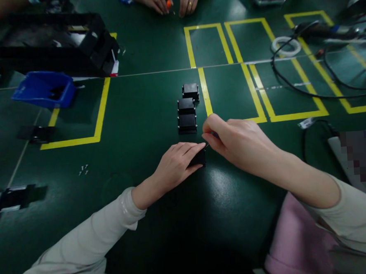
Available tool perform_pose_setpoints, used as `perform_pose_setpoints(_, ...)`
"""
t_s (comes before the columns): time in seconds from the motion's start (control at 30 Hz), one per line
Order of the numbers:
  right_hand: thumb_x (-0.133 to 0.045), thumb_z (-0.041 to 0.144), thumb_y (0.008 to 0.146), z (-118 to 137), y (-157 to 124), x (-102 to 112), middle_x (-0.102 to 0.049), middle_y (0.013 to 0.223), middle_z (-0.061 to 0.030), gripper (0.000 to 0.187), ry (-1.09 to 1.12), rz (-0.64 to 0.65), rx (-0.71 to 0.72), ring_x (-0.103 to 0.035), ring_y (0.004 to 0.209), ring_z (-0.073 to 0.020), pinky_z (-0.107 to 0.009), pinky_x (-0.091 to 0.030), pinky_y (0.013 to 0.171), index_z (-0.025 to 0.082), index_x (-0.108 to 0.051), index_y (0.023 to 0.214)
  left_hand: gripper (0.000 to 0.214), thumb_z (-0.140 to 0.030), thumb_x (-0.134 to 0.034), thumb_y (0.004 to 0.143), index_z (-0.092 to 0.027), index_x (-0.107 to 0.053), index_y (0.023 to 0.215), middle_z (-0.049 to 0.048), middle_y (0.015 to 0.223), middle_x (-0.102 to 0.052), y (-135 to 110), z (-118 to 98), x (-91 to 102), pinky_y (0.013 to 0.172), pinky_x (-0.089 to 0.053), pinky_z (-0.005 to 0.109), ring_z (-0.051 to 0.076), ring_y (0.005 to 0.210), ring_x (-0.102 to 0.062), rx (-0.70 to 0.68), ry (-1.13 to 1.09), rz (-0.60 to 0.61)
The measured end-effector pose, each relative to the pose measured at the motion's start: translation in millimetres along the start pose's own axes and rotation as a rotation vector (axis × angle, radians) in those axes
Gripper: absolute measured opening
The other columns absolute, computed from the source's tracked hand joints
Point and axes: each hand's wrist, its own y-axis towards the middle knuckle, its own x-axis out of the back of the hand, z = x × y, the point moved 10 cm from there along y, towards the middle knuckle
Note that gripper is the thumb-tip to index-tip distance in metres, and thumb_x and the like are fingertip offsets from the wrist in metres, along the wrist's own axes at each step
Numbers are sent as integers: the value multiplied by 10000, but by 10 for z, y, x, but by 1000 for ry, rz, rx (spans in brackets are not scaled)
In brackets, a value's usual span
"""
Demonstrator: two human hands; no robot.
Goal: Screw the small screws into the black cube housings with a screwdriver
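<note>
My left hand (pixel 177 164) lies over a small black box (pixel 198 157) on the green table, fingers wrapped on it. My right hand (pixel 233 142) is closed in a pinch just above and right of that box, holding something thin and dark I cannot make out, its tip touching the box's top corner. Just beyond, three more black boxes (pixel 186 109) stand in a row running away from me.
A blue bin (pixel 43 89) and a black tray rack (pixel 56 45) sit at the back left. Yellow tape (pixel 102 111) marks out rectangles. Cables (pixel 294 84) and a white tape roll (pixel 285 46) lie at the right. Another person's hands (pixel 171 0) work at the far edge. Tiny screws (pixel 83 169) lie left.
</note>
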Motion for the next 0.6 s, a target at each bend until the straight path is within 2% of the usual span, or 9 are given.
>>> perform_pose_setpoints(0.1,-463,163,946,42,-17,47,-649,684,-10,168,-17,-35,35,-541,539,-138,-244,-234,516,176,-592,1052,534,-327,-644,977,-179,-458,1455,117,1313,-630,-10,25,7,986,-530,442,279,1173,-607,1,-41,3)
perform_pose_setpoints(0.2,-447,213,981,64,-50,74,-637,625,-9,171,-66,-89,27,-548,513,-155,-273,-246,528,168,-611,1002,544,-317,-648,971,-202,-452,1465,122,1329,-594,-30,70,-5,971,-535,449,285,1159,-596,14,-58,8)
perform_pose_setpoints(0.27,-428,271,1018,159,-83,76,-641,610,-9,231,-68,-128,98,-570,515,-161,-286,-291,562,181,-617,921,537,-315,-644,973,-209,-448,1462,120,1316,-594,-46,95,-18,971,-535,453,283,1146,-598,15,-77,9)
perform_pose_setpoints(0.37,-454,207,994,220,-125,60,-672,643,-13,191,-78,-142,130,-625,560,-173,-290,-321,583,182,-628,920,511,-315,-655,971,-193,-448,1421,110,1303,-617,-64,122,-4,1014,-523,446,266,1162,-607,18,-163,-11)
perform_pose_setpoints(0.5,-477,162,955,138,-157,66,-727,761,-40,206,-75,-90,24,-660,628,-183,-280,-289,559,160,-624,1098,433,-294,-683,952,-186,-494,1326,97,1291,-638,-66,137,21,1032,-516,435,256,1180,-615,20,-233,-28)
perform_pose_setpoints(0.6,-461,282,1001,85,-173,45,-732,757,-50,219,-85,-12,-68,-659,636,-189,-280,-250,554,170,-636,1070,417,-296,-693,943,-183,-517,1304,100,1285,-648,-54,147,23,1018,-519,449,267,1166,-618,23,-229,-31)
